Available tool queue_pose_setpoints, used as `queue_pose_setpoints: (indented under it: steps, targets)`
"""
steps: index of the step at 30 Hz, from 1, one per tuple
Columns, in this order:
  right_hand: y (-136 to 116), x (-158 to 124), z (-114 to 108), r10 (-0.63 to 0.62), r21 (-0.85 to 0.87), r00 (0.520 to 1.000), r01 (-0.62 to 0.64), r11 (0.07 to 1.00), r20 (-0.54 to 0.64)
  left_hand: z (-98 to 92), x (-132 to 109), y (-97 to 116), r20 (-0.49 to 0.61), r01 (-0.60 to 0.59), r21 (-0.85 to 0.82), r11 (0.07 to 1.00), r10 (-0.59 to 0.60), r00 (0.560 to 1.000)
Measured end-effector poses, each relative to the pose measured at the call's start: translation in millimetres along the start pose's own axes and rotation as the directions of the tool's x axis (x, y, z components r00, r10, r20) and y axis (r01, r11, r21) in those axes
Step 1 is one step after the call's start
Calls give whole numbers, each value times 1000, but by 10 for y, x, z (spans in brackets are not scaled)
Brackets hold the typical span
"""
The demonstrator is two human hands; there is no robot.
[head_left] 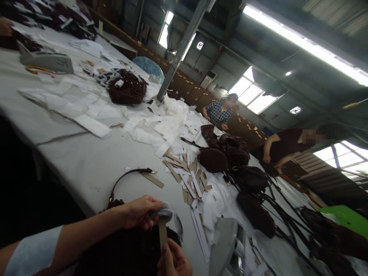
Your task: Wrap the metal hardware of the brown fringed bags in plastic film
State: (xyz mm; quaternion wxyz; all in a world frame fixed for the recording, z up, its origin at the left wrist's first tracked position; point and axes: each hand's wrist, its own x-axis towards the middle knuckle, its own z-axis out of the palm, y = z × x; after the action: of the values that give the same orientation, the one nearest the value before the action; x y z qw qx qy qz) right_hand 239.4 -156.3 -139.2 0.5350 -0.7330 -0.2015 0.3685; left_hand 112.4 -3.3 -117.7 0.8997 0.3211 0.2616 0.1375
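A dark brown handbag lies at the table's near edge, partly hidden under my left forearm. Its curved strap with a gold-coloured buckle rests on the tabletop. My left hand pinches a loop wrapped in grey material above the bag. Below it, my right hand is closed on a tan cardboard strip, whose upper end meets the wrapped loop. The bag's far side is too dark to make out.
Loose cardboard strips and white paper sheets cover the table's middle. A grey tape dispenser stands to my right, near several brown bags. Another brown bag sits beside a metal post. Two people work across the table.
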Motion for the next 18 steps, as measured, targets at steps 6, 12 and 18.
queue_pose_setpoints:
  steps: [6,12,18]
  targets:
    - [-28,-18,332,3,118,990,-20,993,140,213,-227,-87,2,-96,302,949,100,995]
    - [-14,17,486,117,373,986,-153,915,118,347,-412,-168,-50,-205,429,880,249,967]
    - [127,86,474,167,444,956,-263,857,243,316,-460,-140,-97,-212,397,893,271,958]
